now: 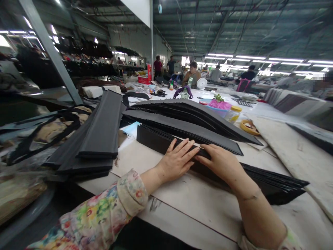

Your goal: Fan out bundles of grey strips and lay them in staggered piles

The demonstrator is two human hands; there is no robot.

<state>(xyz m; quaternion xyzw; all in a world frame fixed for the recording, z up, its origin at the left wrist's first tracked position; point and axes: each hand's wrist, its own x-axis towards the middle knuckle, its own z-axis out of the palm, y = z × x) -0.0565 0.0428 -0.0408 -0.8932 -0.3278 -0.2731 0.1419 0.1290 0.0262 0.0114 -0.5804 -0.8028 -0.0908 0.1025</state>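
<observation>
A long stack of thin black strips (156, 140) lies across the white worktable (197, 208), running from the middle to the right edge. My left hand (177, 160) rests flat on the stack's near edge, fingers stretched out and slightly apart. My right hand (221, 161) lies beside it on the same stack, fingers curved over the top pieces, fingertips touching those of the left. A fanned pile of larger black sheets (192, 118) sits just behind the hands.
Stacked black foam strips (100, 135) lie at the left. A yellow-capped jar (234, 114), a blue bowl with pink material (217, 106) and a yellow dish (249, 126) stand at the back right. Several people work at far tables. A grey steel beam (49, 48) slants at the left.
</observation>
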